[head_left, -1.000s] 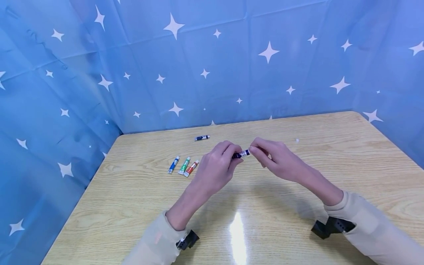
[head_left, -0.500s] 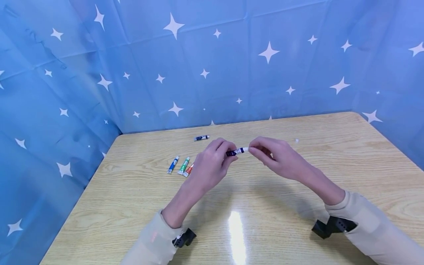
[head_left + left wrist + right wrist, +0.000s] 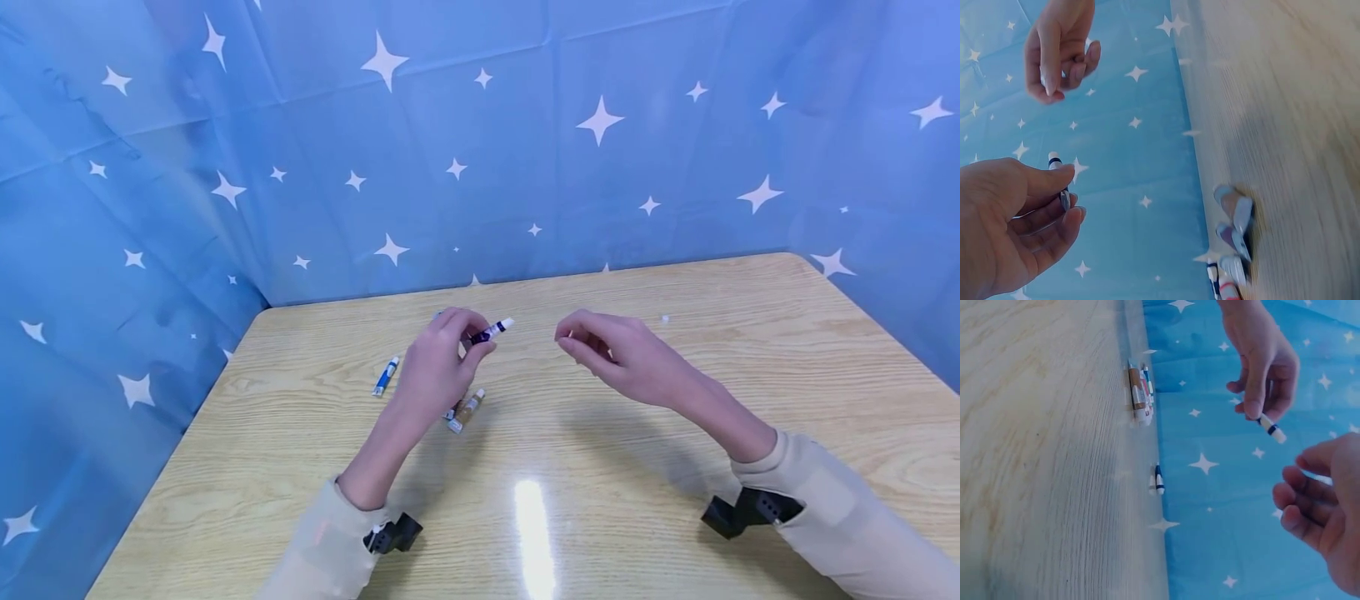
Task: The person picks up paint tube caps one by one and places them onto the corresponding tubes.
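A small dark purple paint tube (image 3: 489,332) with a white cap is pinched between the thumb and fingers of my left hand (image 3: 438,360), above the table. The cap end points up and to the right, towards my right hand (image 3: 618,354). That hand hovers apart from the tube, its fingers loosely curled, and no object shows between them in the right wrist view. Just below the left hand lie a brown paint tube (image 3: 467,411) and a purple one (image 3: 1233,239), partly covered in the head view. A blue paint tube (image 3: 386,377) lies to their left.
The wooden table (image 3: 637,517) reaches back to a blue curtain (image 3: 510,150) with white stars. Towards the back right lies a tiny white piece (image 3: 665,319). A red-banded tube (image 3: 1229,290) shows in the left wrist view. A dark tube (image 3: 1159,479) lies near the far edge.
My left hand has drawn the purple tube left, away from my right hand, which had its fingertips at the cap half a second ago. The brown tube has come into view.
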`<state>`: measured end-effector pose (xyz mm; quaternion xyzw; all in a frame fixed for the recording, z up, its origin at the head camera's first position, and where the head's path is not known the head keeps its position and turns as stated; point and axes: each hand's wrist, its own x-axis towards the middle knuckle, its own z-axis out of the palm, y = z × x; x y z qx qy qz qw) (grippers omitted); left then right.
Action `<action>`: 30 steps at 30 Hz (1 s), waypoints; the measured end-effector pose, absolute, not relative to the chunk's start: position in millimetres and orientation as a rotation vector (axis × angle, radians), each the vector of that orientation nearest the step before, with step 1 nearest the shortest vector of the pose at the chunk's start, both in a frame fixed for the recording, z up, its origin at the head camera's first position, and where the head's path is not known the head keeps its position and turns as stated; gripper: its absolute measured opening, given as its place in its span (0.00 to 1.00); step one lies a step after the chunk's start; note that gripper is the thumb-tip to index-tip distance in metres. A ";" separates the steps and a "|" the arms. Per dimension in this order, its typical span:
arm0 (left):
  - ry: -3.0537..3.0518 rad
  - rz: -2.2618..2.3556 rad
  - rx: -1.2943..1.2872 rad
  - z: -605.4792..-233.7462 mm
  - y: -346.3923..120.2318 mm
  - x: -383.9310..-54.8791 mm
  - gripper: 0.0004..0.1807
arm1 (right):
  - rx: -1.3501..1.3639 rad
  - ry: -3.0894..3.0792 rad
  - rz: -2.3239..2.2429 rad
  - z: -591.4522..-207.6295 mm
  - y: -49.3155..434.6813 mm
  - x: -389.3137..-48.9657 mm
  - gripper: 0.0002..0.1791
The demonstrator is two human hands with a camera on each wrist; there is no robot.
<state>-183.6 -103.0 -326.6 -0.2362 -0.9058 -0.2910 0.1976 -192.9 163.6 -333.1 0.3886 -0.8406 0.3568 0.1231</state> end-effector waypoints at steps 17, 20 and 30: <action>-2.552 -0.829 -0.490 -332.1 -139.5 -193.9 0.10 | 1.105 -2.551 0.986 -328.1 168.5 -193.1 0.08; -2.581 -0.823 -0.444 -333.6 -149.3 -196.1 0.10 | 1.095 -2.564 0.988 -327.5 169.1 -193.1 0.09; -2.740 -0.785 -0.179 -345.2 -183.0 -199.7 0.10 | 1.083 -2.575 0.966 -326.3 169.6 -193.4 0.09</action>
